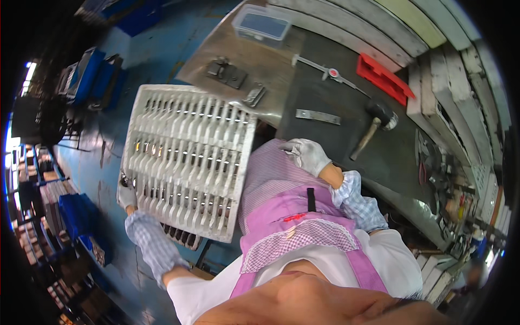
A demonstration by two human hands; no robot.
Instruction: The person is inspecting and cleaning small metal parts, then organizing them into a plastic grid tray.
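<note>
A white foam tray with rows of narrow slots stands on my left, and shiny metal parts sit in many slots. My left hand, in a pale glove, is at the tray's left edge. Its fingers close around something small and dark there, which I cannot make out. My right hand, gloved too, hovers at the front edge of the dark workbench, over my striped apron. Its fingers are loosely bent and apart, with nothing visible in them.
On the bench lie a flat metal strip, a caliper, a hammer, a red holder, metal blocks and a clear plastic box. White boards border its back. Blue bins stand on the floor leftward.
</note>
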